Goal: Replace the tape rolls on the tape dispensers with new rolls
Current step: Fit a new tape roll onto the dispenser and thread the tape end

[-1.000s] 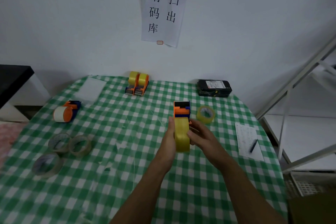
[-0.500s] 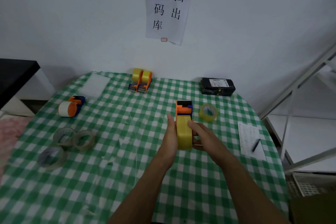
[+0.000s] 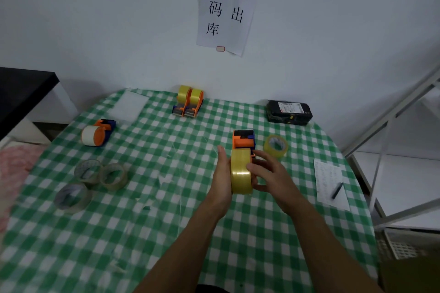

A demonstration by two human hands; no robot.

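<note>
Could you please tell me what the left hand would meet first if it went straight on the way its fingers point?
Probably nothing soon: the left hand, flat against the yellow tape roll, points past the orange dispenser over bare tablecloth towards the wall, though depth is unclear.

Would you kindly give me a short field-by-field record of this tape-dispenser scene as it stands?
Surface: green checked table
In hand: orange dispenser carrying yellow roll
Left hand: fingers straight, flat against the roll's left side
Right hand: fingers curled round the roll's right side
Loose roll: yellow, lying right of that dispenser
Back: two loaded dispensers
Left: dispenser with white roll; three clear rolls
</note>
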